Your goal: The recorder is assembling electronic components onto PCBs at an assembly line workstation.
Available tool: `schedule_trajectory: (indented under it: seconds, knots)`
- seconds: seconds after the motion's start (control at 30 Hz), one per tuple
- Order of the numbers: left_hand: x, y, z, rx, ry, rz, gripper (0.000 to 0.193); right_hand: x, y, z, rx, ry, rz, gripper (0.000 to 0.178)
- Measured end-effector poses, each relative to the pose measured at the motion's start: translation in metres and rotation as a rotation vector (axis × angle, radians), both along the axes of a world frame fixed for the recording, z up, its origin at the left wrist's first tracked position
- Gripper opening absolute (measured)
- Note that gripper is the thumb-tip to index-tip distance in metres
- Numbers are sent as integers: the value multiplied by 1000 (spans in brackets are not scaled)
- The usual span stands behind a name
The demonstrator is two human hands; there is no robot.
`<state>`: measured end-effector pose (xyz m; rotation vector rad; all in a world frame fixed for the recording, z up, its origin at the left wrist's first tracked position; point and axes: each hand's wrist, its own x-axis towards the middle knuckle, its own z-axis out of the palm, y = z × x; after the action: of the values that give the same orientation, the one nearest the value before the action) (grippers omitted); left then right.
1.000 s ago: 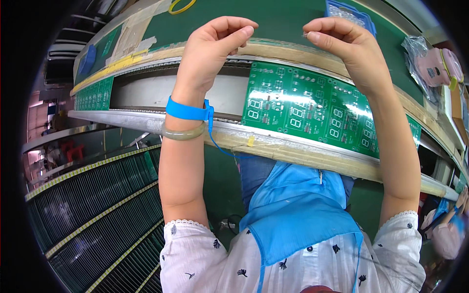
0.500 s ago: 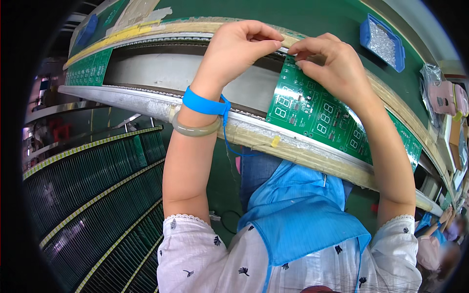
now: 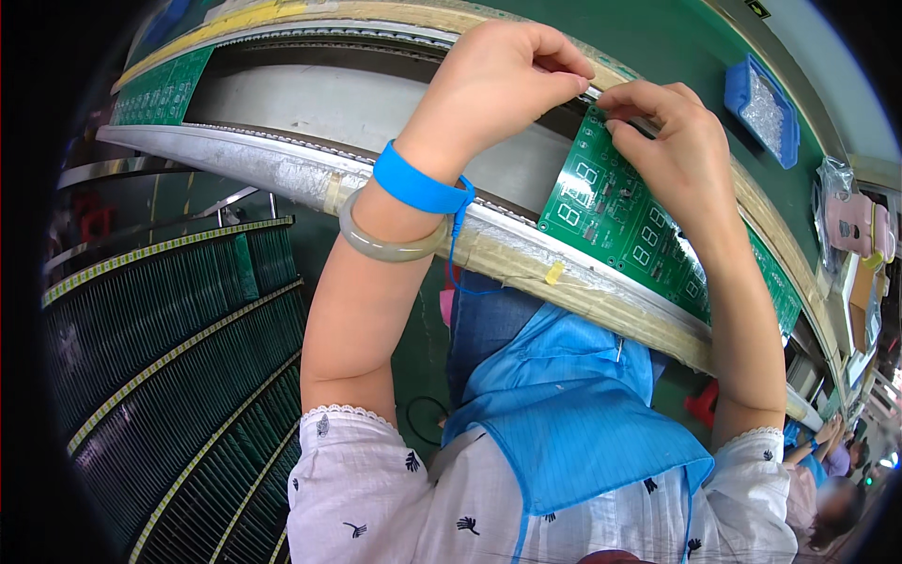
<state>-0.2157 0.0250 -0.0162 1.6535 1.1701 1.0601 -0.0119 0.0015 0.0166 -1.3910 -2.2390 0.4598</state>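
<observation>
Circuit board [image 3: 615,226], green, one: lies along the front rail [image 3: 282,169], its upper left corner just under the right fingers. Right hand [image 3: 678,136]: thumb and forefinger curled close at that corner; grip cannot be told. Left hand [image 3: 512,77]: thumb and forefinger tips nearly together, just left of the corner; contents unclear. Tray [image 3: 792,141], blue, holding clear pieces: on the worktop [image 3: 658,42], right.

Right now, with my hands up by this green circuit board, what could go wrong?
Your right hand is bent over the far left corner of the circuit board, so a slip of the fingers might nudge it. The blue cord trailing from your left wrist strap could snag along the taped front edge. The bangle on that arm might knock the metal rail.
</observation>
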Motion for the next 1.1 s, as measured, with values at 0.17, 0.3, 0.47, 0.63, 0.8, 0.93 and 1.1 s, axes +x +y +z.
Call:
schedule_trajectory:
  seconds: [0.17, 0.3, 0.47, 0.63, 0.8, 0.93, 1.1]
  knots:
    - [-2, -3, 0, 69, 33, 17, 18, -4, -5, 1, -32, 16, -25, 25]
    - [1, -2, -3, 89, 31, 30, 17, -1, -5, -2, -38, 40, -62, 25]
    - [1, -2, -4, 135, 29, 44, 17, -3, -6, -2, -67, 50, -81, 25]
    - [1, -2, -4, 139, 32, 48, 17, -4, -6, -1, -73, 36, -102, 25]
    - [1, -2, -4, 158, 51, 48, 17, -5, -6, -2, -89, 64, -113, 24]
    - [1, -2, -4, 162, 65, 39, 17, -6, -7, -2, -46, 35, -84, 25]
    - [2, -2, -6, 134, 80, 5, 17, -8, -8, 0, -71, 8, -74, 28]
